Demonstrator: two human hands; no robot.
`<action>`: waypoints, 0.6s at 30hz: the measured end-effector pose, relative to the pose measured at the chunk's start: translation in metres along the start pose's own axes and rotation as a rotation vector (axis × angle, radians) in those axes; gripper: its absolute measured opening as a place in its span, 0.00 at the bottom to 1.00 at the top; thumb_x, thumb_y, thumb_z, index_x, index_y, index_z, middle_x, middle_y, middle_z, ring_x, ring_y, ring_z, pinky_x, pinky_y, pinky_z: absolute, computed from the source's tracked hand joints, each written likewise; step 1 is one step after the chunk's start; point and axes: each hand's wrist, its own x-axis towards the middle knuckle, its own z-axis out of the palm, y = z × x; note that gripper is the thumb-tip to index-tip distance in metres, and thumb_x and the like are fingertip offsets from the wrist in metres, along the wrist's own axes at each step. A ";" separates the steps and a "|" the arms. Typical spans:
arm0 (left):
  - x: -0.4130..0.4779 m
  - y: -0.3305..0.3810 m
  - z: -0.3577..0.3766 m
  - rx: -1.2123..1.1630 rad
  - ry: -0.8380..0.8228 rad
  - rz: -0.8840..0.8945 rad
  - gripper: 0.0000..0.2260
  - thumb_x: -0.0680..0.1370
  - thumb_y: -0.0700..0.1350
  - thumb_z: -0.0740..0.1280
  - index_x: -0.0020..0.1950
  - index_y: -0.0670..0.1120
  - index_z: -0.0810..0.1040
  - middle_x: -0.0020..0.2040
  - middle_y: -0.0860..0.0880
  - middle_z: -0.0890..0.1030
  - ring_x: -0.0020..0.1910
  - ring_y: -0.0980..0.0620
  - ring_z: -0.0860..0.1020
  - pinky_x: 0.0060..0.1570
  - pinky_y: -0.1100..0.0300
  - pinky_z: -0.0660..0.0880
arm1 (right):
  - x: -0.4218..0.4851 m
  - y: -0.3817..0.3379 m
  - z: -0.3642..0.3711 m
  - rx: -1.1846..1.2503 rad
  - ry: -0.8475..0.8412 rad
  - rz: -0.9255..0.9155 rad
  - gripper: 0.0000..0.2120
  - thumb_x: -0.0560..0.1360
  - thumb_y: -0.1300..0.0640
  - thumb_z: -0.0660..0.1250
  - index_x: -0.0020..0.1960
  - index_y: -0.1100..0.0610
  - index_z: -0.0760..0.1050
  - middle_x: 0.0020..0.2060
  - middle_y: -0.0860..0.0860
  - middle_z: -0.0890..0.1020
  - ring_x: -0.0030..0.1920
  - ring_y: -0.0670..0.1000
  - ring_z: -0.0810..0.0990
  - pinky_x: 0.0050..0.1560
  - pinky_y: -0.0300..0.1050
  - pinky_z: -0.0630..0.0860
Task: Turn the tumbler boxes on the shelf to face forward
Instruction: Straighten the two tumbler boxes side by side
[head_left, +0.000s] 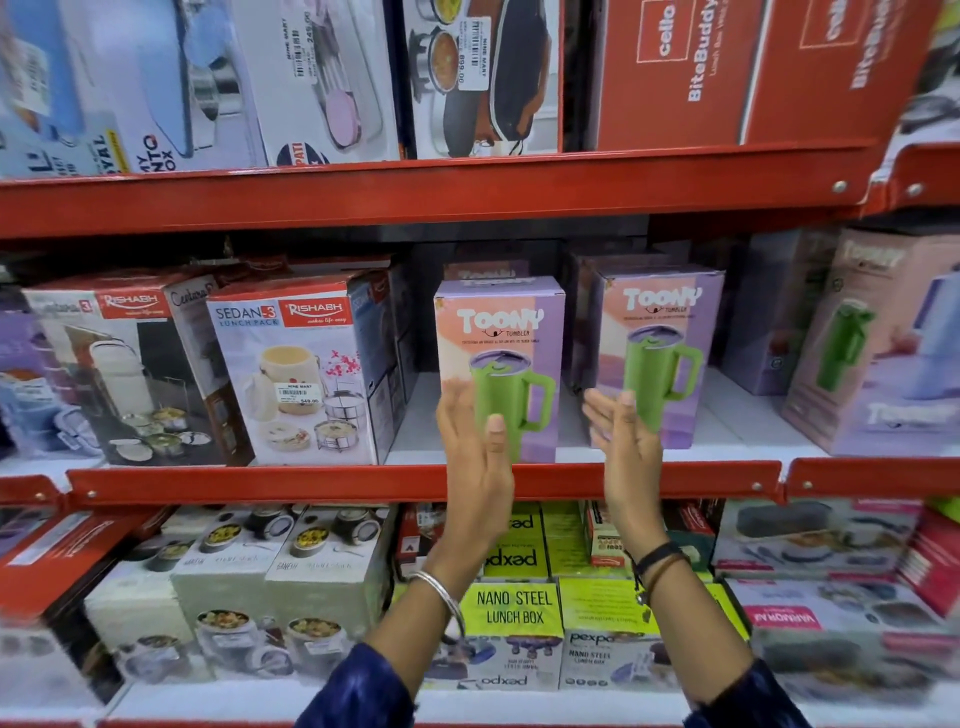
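Observation:
Two lilac and pink tumbler boxes showing a green tumbler stand on the middle shelf, fronts toward me: the left tumbler box (498, 332) near the shelf's front edge and the right tumbler box (660, 338) a little farther back. More tumbler boxes (878, 343) stand at the right, one turned at an angle. My left hand (475, 457) is raised in front of the left box's lower part, fingers apart, holding nothing. My right hand (626, 452) is open in front of the right box's lower left corner, palm facing left.
Lunch pack boxes (296, 374) stand left of the tumbler boxes. The red shelf rail (311, 480) runs across below them. Lunch boxes (511, 608) fill the lower shelf and large cartons (675, 78) the upper shelf. A gap of white shelf separates the two tumbler boxes.

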 end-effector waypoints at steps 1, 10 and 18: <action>-0.003 0.006 0.009 -0.002 -0.007 0.042 0.32 0.77 0.67 0.45 0.76 0.52 0.54 0.78 0.54 0.52 0.76 0.60 0.50 0.73 0.67 0.48 | 0.002 -0.003 -0.007 0.010 0.034 -0.019 0.26 0.78 0.43 0.50 0.62 0.60 0.75 0.60 0.53 0.80 0.60 0.49 0.78 0.65 0.48 0.73; 0.012 0.025 0.088 -0.144 -0.232 -0.024 0.21 0.83 0.52 0.47 0.76 0.50 0.58 0.75 0.56 0.59 0.73 0.65 0.56 0.73 0.65 0.52 | 0.056 -0.008 -0.074 0.035 0.223 -0.042 0.23 0.81 0.46 0.49 0.69 0.58 0.69 0.68 0.53 0.74 0.68 0.48 0.71 0.69 0.44 0.65; 0.042 0.015 0.123 -0.060 -0.256 -0.233 0.22 0.82 0.55 0.40 0.77 0.55 0.46 0.79 0.54 0.46 0.77 0.53 0.42 0.72 0.58 0.43 | 0.097 0.006 -0.100 -0.141 0.048 0.050 0.30 0.79 0.39 0.45 0.73 0.55 0.62 0.73 0.52 0.66 0.73 0.50 0.64 0.74 0.50 0.58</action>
